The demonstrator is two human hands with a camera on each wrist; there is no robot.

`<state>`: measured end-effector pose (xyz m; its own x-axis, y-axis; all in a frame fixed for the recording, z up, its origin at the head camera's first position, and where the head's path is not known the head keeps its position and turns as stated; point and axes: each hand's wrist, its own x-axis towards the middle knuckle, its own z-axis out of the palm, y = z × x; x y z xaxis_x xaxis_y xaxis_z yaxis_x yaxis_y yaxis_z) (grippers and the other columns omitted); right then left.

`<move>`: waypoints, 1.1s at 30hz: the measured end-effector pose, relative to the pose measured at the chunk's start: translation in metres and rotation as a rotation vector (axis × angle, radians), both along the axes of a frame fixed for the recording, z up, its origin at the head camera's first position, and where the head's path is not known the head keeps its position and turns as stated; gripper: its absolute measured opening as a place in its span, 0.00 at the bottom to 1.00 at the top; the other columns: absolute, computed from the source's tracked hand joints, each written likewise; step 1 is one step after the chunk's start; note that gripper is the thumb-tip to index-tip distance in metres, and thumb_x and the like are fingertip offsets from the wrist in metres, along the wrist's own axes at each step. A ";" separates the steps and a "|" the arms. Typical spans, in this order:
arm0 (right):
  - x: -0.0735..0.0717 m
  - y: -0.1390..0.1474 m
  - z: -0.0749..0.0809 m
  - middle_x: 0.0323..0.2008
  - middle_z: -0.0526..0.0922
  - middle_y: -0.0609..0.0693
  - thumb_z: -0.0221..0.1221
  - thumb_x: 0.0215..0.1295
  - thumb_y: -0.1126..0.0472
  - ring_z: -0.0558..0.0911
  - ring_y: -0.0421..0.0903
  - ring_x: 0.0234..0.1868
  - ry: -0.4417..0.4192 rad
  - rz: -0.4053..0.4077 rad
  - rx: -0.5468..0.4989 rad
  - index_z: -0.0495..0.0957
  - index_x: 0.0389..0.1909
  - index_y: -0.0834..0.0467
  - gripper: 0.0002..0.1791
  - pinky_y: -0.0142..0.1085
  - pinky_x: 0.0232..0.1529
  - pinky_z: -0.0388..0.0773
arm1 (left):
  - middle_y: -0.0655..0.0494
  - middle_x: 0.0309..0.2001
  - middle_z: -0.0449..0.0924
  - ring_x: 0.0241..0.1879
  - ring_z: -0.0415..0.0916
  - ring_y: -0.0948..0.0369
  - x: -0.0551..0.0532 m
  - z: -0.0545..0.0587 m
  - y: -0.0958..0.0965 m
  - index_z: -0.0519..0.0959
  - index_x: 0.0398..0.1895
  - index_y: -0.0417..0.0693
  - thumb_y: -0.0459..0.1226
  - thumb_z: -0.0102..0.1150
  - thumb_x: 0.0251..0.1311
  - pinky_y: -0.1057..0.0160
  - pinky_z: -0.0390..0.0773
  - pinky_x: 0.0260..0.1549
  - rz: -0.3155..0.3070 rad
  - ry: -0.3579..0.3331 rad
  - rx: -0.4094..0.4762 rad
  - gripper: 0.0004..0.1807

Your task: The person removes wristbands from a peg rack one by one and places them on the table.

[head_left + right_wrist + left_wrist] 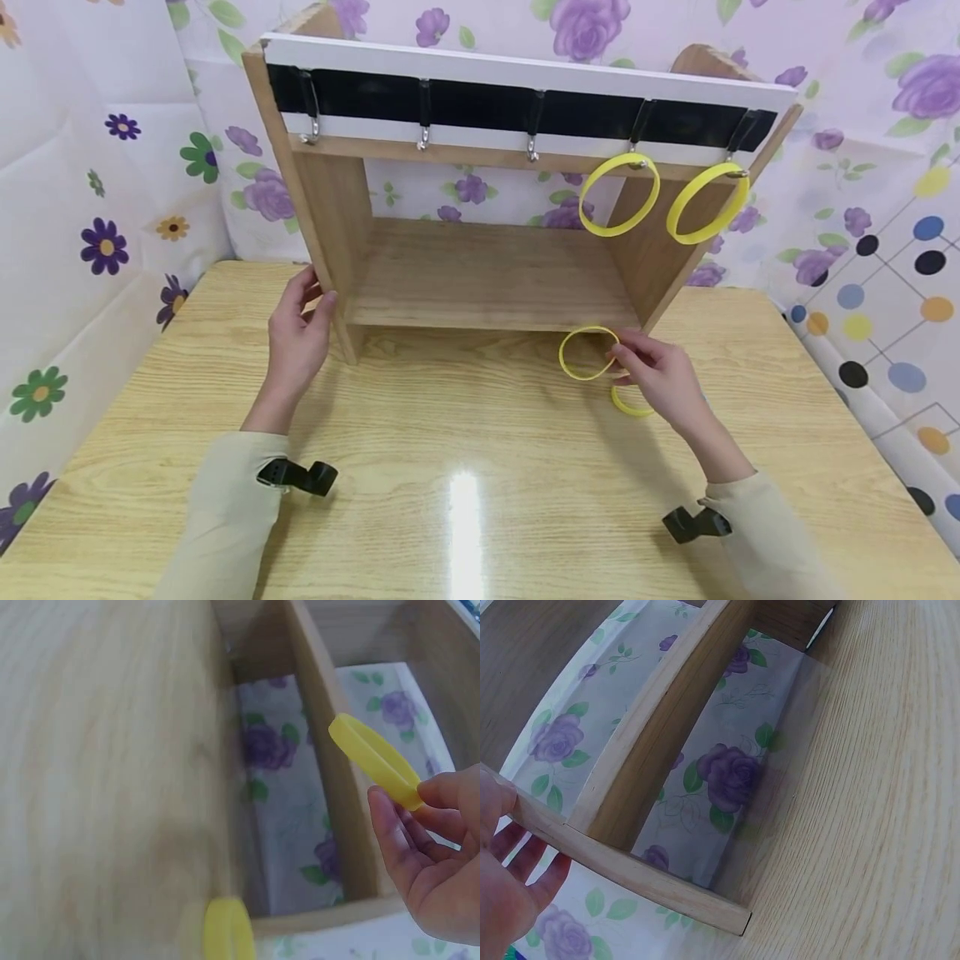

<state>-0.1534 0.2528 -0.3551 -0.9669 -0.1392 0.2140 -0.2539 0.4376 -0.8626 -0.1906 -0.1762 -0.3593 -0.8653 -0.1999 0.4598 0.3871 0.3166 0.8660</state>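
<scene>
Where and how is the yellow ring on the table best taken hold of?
Probably by the near rim of the yellow ring, pinched across the band between thumb and finger, from above and the person's side: it seems to lie flat, its thin band curving around an open middle, with the wooden rack beyond. The right hand pinches another ring.

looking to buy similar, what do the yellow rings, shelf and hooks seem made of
Yellow rings: probably plastic, smooth and evenly coloured; possibly silicone. Shelf: wood or veneer, low sheen, visible grain. Hooks: likely metal, silvery ends glinting; dark upper parts unclear.
</scene>
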 end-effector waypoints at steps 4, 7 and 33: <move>0.003 0.010 -0.005 0.40 0.81 0.69 0.53 0.71 0.68 0.84 0.44 0.36 -0.004 -0.019 0.027 0.74 0.56 0.73 0.17 0.42 0.33 0.83 | 0.47 0.60 0.72 0.56 0.70 0.55 0.001 0.001 -0.002 0.68 0.66 0.39 0.30 0.51 0.69 0.69 0.72 0.46 0.006 -0.013 0.001 0.23; 0.006 0.018 -0.008 0.41 0.81 0.70 0.52 0.71 0.67 0.84 0.42 0.35 -0.015 -0.039 0.048 0.72 0.58 0.74 0.18 0.40 0.33 0.83 | 0.48 0.61 0.72 0.57 0.70 0.56 0.003 0.002 -0.003 0.68 0.66 0.39 0.30 0.51 0.69 0.68 0.72 0.46 0.009 -0.020 0.004 0.23; 0.015 0.113 -0.029 0.37 0.83 0.55 0.47 0.75 0.62 0.81 0.31 0.33 -0.052 -0.243 0.122 0.66 0.62 0.75 0.23 0.32 0.34 0.82 | 0.45 0.59 0.73 0.57 0.70 0.54 0.001 0.002 0.002 0.67 0.66 0.38 0.29 0.51 0.69 0.67 0.72 0.47 0.003 -0.026 0.002 0.23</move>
<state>-0.1388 0.3655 -0.3842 -0.9843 0.0768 0.1587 -0.0850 0.5821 -0.8086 -0.1898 -0.1742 -0.3571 -0.8761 -0.2038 0.4369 0.3635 0.3158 0.8764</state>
